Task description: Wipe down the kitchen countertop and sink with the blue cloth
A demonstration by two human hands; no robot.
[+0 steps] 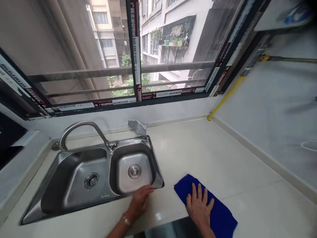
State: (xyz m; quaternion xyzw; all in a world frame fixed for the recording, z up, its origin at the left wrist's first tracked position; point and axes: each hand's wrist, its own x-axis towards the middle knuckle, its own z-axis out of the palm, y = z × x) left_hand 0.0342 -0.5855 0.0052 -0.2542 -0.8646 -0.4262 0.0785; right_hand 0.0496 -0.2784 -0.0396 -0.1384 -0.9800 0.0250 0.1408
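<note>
My right hand (199, 205) lies flat with spread fingers on a dark blue cloth (223, 215), pressing it against the pale countertop (188, 148). The cloth is spread out, and its lower end runs out of the picture. Close to the front rim of the stainless steel double sink (109, 172) is my left hand (141, 200), with a band on its wrist. Its fingers reach to the right near the sink's corner, slightly blurred, and no object shows in them. I cannot tell whether they touch the rim.
A curved faucet (84, 124) arches over the left basin. Behind the right basin sits a crumpled clear plastic bag (137, 127). The window (138, 59) rises above the counter's back edge. A yellow pipe (225, 99) runs down the right wall to the counter's back corner.
</note>
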